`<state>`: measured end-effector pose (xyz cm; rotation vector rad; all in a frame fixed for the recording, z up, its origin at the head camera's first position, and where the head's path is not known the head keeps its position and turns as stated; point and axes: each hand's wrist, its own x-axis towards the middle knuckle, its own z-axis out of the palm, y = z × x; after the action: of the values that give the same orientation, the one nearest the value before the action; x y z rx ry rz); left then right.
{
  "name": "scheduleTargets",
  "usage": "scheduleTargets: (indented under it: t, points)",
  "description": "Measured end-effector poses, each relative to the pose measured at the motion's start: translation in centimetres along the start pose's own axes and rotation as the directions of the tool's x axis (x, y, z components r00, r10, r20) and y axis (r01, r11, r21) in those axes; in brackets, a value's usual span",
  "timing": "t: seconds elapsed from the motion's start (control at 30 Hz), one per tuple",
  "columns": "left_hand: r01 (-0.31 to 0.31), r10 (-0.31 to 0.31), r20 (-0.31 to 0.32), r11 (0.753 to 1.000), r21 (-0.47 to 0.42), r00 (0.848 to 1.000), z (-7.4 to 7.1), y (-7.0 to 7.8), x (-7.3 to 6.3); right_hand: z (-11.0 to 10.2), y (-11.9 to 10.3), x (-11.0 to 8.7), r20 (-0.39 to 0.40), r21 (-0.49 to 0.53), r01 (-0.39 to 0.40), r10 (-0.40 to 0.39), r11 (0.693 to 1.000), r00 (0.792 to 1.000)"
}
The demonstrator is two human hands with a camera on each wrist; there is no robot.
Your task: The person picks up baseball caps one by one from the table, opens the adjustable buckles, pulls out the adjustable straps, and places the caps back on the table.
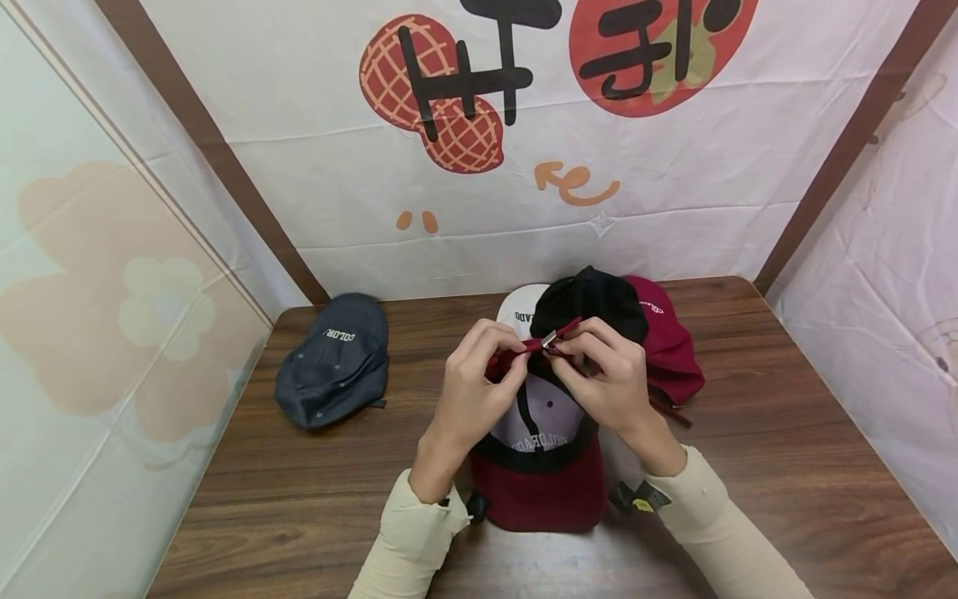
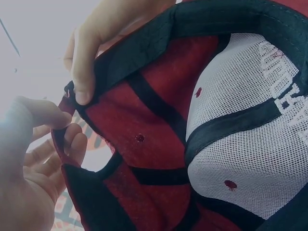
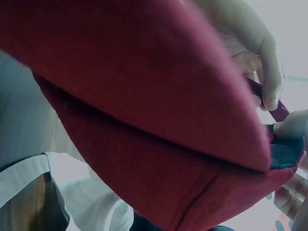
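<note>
Strap (image 1: pixel 532 344), maroon cap (image 1: pixel 539 501): I'm remotely seeing L hand (image 1: pixel 479 378) & R hand (image 1: pixel 609 374) pinching it near its buckle (image 1: pixel 550 339), prob. for tautness.

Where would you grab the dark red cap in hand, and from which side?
Probably by its brim, coming from the near side, thumb above and fingers beneath. It's a broad, thin edge pointing nearward, and it lies away from the left hand and right hand, which pinch the strap at the cap's far end.
</note>
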<state>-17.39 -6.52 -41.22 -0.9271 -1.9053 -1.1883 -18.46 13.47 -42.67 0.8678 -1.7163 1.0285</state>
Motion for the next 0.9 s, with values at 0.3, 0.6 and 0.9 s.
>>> scheduleTargets:
  t: [0.3,0.6,0.9]
  points:
    - [0.006,-0.006,-0.012,1.000,0.000,1.000,-0.1,-0.1,0.0,0.0,0.0,0.1,-0.005,0.006,-0.001,0.002,1.000,1.000]
    - [0.006,-0.006,-0.010,1.000,-0.005,1.000,-0.2,-0.1,0.0,-0.1,0.1,0.1,-0.008,0.001,-0.003,0.003,1.000,1.000]
    - [0.036,-0.036,-0.035,0.999,0.002,0.999,-1.1,-0.2,0.1,-0.8,0.3,0.2,-0.038,0.011,-0.037,0.038,0.999,0.999]
